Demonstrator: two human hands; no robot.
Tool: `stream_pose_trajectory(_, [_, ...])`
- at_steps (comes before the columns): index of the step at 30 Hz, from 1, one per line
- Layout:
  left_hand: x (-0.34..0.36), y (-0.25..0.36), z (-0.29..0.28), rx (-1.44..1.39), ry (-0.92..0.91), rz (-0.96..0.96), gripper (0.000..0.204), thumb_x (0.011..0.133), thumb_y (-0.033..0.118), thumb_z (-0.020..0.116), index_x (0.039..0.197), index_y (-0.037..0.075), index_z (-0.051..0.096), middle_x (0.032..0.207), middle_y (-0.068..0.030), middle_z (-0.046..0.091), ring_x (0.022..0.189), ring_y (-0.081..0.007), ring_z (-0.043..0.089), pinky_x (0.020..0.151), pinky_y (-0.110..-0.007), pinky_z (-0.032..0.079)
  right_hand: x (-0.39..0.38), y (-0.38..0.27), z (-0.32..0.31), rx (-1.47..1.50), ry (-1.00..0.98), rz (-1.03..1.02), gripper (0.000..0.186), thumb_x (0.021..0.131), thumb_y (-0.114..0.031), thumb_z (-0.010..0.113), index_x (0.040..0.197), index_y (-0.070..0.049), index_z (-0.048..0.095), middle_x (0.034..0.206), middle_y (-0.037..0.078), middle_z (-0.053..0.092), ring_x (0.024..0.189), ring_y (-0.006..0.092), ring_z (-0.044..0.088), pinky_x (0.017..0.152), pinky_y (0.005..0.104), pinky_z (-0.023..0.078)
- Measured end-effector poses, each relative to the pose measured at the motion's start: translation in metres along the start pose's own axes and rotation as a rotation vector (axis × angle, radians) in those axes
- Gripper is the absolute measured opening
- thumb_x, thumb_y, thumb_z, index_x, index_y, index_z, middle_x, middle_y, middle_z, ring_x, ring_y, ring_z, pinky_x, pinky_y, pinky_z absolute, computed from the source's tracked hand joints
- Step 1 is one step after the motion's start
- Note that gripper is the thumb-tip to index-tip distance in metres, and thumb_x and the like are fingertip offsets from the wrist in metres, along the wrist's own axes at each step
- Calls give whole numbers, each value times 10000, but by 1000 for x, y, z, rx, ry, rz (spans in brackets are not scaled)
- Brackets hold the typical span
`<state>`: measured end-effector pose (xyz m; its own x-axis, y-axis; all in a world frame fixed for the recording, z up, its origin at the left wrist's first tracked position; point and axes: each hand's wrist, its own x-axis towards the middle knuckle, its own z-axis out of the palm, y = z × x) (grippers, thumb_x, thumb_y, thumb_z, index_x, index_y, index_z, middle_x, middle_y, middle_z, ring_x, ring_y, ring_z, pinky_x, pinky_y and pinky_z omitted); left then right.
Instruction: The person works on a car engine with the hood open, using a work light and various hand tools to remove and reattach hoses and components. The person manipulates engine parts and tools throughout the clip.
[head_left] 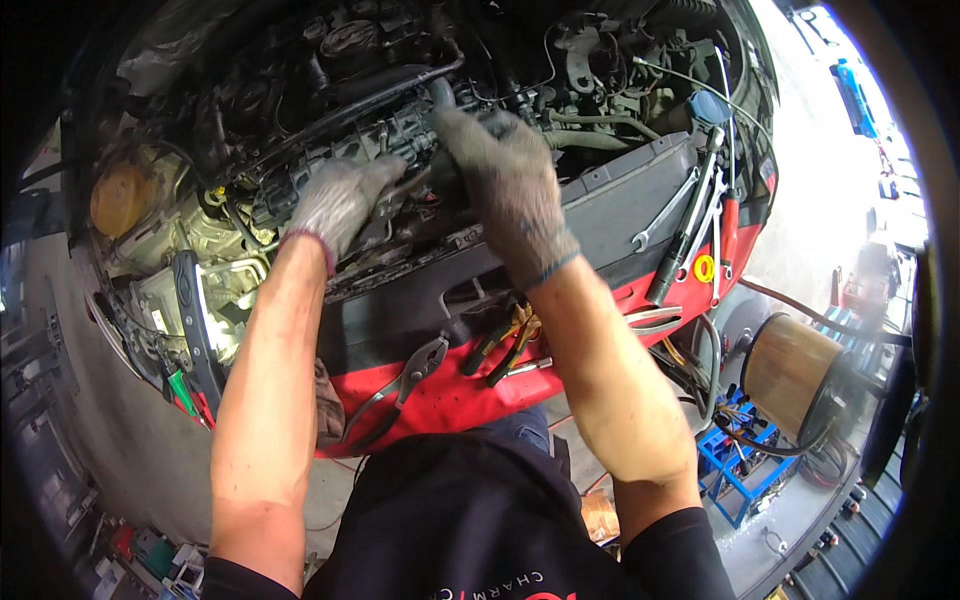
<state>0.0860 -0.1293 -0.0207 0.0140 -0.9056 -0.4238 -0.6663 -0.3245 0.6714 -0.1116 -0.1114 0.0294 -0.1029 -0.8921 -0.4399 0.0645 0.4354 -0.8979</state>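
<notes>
Both my hands, in grey knitted work gloves, reach over the front of a car's open engine bay. My left hand (340, 203) is closed near the front of the engine (350, 145); its fingertips bend around something dark that I cannot make out. To its right, my right hand (505, 175) is smeared by motion and reaches deeper among the hoses. A short grey-blue piece (441, 92) shows at its fingertips; whether it is held, I cannot tell. A thin metal pipe (410, 80) runs across the engine just beyond my hands.
Slip-joint pliers (424, 362) and yellow-and-black handled pliers (490, 340) lie on the red front cover (400, 425). Several wrenches (665, 210), a black-handled ratchet (690, 235) and a yellow ring (704, 269) rest at right. A hose reel (790, 375) and blue rack (735, 460) stand beyond.
</notes>
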Motion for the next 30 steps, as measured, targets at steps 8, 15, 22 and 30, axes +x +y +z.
stream_pose_trajectory(8, [39,26,3,314,-22,-63,558,926,533,634,1062,5,753,1097,-271,710,1095,-418,672,944,-474,533,57,44,-5,-440,-14,-374,541,890,-442,728,1141,35,685,883,158,717,803,232,697,745,378,556])
stream_pose_trajectory(15, [42,10,11,117,45,-217,603,911,543,645,1070,-33,728,1059,-296,717,1052,-416,710,907,-472,578,33,44,47,-98,-54,393,369,953,-314,677,1057,39,705,910,111,734,752,181,675,654,328,545])
stream_pose_trajectory(22, [46,-1,10,1,19,-97,564,937,517,621,1010,-29,741,990,-285,729,969,-411,733,832,-485,600,34,54,58,-110,-115,81,285,1013,-203,571,1161,-1,708,1025,57,731,851,131,680,726,274,565])
stream_pose_trajectory(30, [43,-5,12,-13,20,-100,536,949,476,625,1052,-39,733,991,-270,735,984,-399,733,844,-476,598,33,65,35,-1161,-225,-498,438,850,-27,657,1285,-78,663,1116,161,724,1022,350,681,904,414,546])
